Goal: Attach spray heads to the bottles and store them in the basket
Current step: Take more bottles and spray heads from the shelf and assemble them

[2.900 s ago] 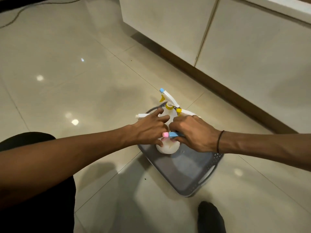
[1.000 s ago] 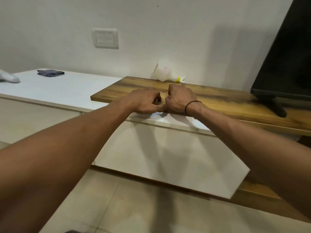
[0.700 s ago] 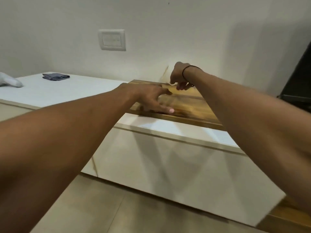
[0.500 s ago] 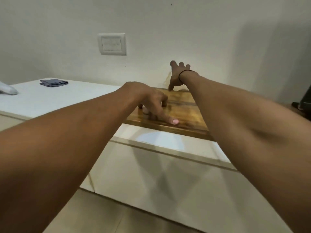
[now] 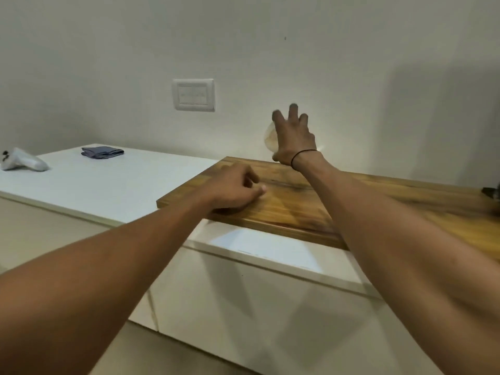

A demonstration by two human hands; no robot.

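Fingers [image 5: 293,115] spread at bottle [image 5: 270,136]

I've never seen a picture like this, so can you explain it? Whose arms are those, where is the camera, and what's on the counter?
The camera sits on a person's head, so you see their own two arms reaching forward. The right hand is stretched out with fingers spread, right in front of a pale bottle by the wall; it isn't gripping it yet. The left hand rests on the wooden board with fingers loosely curled; it is too blurred to tell if it holds anything. On the white counter lie a folded grey cloth and a white object at the far left.
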